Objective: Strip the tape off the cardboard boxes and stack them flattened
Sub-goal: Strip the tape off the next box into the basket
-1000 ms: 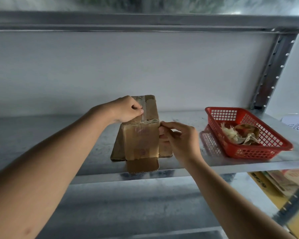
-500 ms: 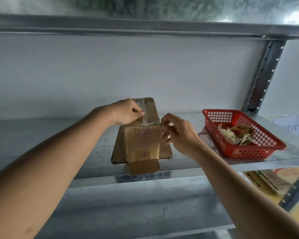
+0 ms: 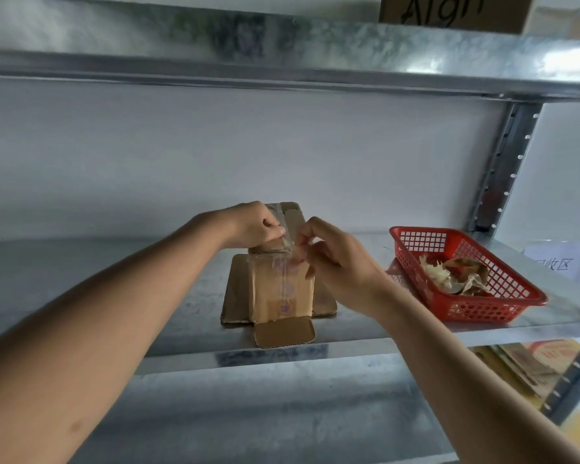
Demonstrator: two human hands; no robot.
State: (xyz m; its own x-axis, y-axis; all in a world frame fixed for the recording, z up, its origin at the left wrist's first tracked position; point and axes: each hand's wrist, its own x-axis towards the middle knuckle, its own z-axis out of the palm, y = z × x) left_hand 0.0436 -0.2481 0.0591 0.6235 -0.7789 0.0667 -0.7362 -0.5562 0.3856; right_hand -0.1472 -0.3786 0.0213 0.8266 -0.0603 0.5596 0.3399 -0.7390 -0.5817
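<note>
A small brown cardboard box (image 3: 282, 293) stands upright on the metal shelf (image 3: 98, 283), its bottom flaps splayed flat around it. Clear tape (image 3: 286, 262) runs down its front face and over its top. My left hand (image 3: 253, 224) grips the box's top left corner and holds it steady. My right hand (image 3: 329, 259) is at the top right, its fingertips pinching a loosened end of the clear tape at the upper front edge.
A red plastic basket (image 3: 516, 296) with crumpled tape scraps sits on the shelf to the right. A perforated upright post (image 3: 503, 169) stands behind it. Another shelf (image 3: 282, 61) runs overhead, and flat packets lie on the lower right level (image 3: 529, 363).
My right hand has moved from the box's right side up to its top front edge and pinched the tape. The view has tilted upward; my left hand has stayed on the box.
</note>
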